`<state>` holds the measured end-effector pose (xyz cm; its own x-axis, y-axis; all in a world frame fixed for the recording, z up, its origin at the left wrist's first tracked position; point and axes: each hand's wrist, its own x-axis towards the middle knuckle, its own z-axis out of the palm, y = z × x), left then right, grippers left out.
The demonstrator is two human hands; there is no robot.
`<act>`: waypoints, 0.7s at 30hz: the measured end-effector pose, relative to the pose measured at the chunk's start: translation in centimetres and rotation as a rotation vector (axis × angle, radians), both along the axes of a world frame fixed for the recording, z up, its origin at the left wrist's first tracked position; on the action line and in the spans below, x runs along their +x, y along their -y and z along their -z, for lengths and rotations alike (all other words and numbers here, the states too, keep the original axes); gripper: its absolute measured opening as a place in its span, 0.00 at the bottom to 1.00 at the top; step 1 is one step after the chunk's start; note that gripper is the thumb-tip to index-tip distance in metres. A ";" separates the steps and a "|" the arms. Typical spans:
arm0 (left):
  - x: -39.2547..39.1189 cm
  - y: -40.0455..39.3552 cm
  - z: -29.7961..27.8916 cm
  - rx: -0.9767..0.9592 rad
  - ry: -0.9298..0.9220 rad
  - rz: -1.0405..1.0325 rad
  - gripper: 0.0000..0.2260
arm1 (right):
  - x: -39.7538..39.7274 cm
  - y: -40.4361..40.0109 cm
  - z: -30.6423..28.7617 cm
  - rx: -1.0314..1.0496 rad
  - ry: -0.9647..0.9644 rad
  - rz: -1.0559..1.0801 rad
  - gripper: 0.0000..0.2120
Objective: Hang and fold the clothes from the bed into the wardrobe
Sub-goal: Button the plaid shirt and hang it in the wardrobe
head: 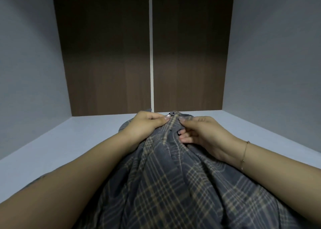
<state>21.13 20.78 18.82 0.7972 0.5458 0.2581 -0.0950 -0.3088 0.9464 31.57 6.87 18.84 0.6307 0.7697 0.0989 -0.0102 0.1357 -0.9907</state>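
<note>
we're looking into a wardrobe compartment (pixel 260 54) with pale grey side walls, a dark brown wood back panel (pixel 107 54) split by a thin light vertical strip, and a pale shelf floor (pixel 52 150).

the plaid shirt (pixel 173 185) is filling the lower middle of the view, dark blue-grey with tan check lines, lying bunched on the shelf floor and spilling toward us out of frame. it's reading as soft, light woven cloth, limp, creasing into deep folds, no stiffness to hold shape on its own, not slippery, not fragile. we're judging it will sag wherever it isn't supported, so two-handed holds at seams or edges are making the most sense.

the left hand (pixel 147 124) is gripping the far edge of the shirt, fingers curled down, thumb pinching the fabric near the placket. the right hand (pixel 203 133) is pinching the cloth just beside it, thumb on top, fingers curled under a fold; a thin bracelet (pixel 244 155) is sitting on that wrist.

a small dark ring-shaped snap or button (pixel 172 113) is showing at the shirt's far edge, between the two thumbs. we can't tell if it's being fastened or undone. the best hold is looking like that reinforced button strip or the collar area.
</note>
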 end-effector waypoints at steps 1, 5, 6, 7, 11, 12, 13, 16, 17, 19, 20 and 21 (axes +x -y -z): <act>0.0 0.0 -0.1 -0.019 0.005 0.001 0.08 | 0.2 0.1 0.1 0.037 0.020 0.012 0.09; 0.2 0.3 -0.6 -0.056 0.040 0.003 0.07 | 0.9 0.6 0.3 0.139 0.051 0.020 0.09; 0.3 0.2 -0.7 -0.051 0.044 -0.004 0.07 | 1.0 0.5 0.3 0.165 0.042 0.025 0.08; 0.3 0.3 -0.7 -0.057 0.043 -0.016 0.07 | 1.0 0.5 0.3 0.185 0.035 0.033 0.09; -0.3 1.1 -0.8 -0.157 0.019 0.080 0.08 | 1.1 0.3 0.7 0.168 0.144 0.063 0.11; 0.1 1.3 -1.3 -0.214 -0.009 0.105 0.11 | 1.2 0.3 0.8 0.154 0.213 0.079 0.12; 0.6 1.6 -1.7 -0.284 -0.032 0.096 0.15 | 1.3 0.3 0.8 0.146 0.287 0.099 0.12; 0.9 1.5 -1.9 -0.286 0.003 0.123 0.09 | 1.2 0.4 0.6 0.131 0.450 0.126 0.14; 1.0 1.7 -2.0 -0.286 -0.043 0.119 0.09 | 1.1 0.4 0.5 0.127 0.477 0.120 0.14; 1.0 2.0 -1.8 -0.405 -0.062 0.139 0.13 | 1.0 0.4 0.5 0.128 0.496 0.102 0.13; 0.8 1.8 -1.6 -0.396 -0.045 0.137 0.16 | 1.0 0.4 0.5 0.137 0.495 0.100 0.13; 0.3 1.9 -1.2 -0.365 -0.014 0.111 0.16 | 1.0 0.5 0.4 0.155 0.488 0.104 0.13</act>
